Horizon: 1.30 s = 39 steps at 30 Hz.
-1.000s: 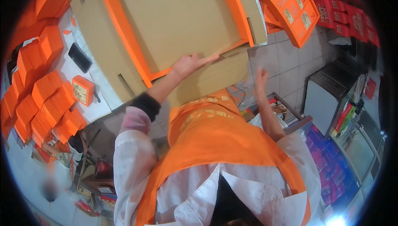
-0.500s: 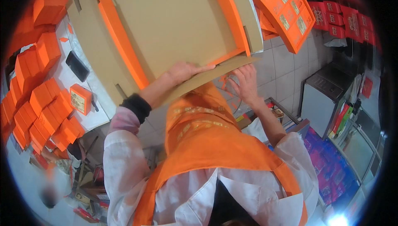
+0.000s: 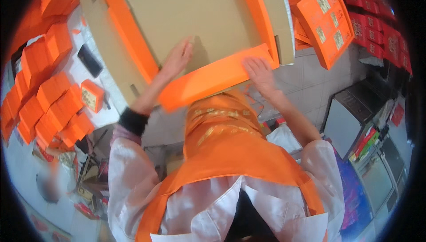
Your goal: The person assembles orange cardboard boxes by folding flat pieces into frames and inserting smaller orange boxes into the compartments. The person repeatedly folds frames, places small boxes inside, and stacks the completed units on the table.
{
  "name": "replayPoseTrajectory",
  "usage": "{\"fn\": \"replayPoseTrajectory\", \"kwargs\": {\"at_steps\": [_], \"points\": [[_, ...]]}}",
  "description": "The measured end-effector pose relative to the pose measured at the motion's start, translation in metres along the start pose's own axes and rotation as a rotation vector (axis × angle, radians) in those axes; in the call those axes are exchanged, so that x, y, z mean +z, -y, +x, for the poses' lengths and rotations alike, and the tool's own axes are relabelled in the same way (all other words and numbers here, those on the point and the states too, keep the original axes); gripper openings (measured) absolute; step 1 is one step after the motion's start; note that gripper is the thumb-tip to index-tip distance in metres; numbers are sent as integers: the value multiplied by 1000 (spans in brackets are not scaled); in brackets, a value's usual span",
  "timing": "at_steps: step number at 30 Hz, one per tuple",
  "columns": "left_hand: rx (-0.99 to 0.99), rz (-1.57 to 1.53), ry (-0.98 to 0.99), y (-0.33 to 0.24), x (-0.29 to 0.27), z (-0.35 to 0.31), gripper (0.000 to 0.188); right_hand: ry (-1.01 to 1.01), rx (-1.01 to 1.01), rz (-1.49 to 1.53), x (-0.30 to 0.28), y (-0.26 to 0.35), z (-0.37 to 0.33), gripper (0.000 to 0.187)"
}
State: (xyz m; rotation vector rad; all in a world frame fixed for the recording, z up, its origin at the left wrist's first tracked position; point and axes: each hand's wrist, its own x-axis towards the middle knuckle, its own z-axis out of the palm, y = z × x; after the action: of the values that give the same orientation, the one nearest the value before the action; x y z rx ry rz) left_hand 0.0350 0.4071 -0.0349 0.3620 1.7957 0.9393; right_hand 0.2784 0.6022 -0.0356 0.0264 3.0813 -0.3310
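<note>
In the head view, the large carton blank (image 3: 177,11) lies before you with its brown inner side facing up, and its orange side walls (image 3: 134,40) run away from you, leaning toward the upper left. The near orange flap (image 3: 206,80) crosses in front of your apron (image 3: 230,153), its long axis slanting from the lower left up to the right, where its end meets the right wall. The blank's far end is cut off by the top edge, so you cannot read its full long axis here. Your right hand (image 3: 259,73) rests on the right part of that flap, fingers flat over the orange face; your thumb is hidden, so whether you are pinching it cannot be told. Your left hand (image 3: 178,57) is unclosed and holds nothing visible, fingertips pointing away over the brown panel, somewhat blurred, with a shadow beside it; contact with the panel is hard to judge. Your left forearm covers the near end of the left wall. To the left lie a dark phone (image 3: 90,61) and a small orange box (image 3: 92,96); to the right, an orange case (image 3: 326,24) stands tilted.
</note>
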Motion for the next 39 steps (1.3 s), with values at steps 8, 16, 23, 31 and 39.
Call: {"fn": "replayPoseTrajectory", "kwargs": {"at_steps": [8, 16, 23, 31, 39], "points": [[607, 1301, -633, 71, 67, -111, 48, -2, -54, -87, -15, 0, 10, 49], [65, 942, -131, 73, 56, -101, 34, 471, -70, -93, -30, -31, 24, 35], [416, 1481, -503, 72, 32, -125, 41, 416, -321, -413, -50, -44, 42, 25], [44, 1293, -80, 68, 24, -129, 47, 867, -365, -202, -46, -48, 49, 63], [99, 304, -390, 45, -71, -125, 43, 333, 399, 928, -67, -91, 125, 51]]}}
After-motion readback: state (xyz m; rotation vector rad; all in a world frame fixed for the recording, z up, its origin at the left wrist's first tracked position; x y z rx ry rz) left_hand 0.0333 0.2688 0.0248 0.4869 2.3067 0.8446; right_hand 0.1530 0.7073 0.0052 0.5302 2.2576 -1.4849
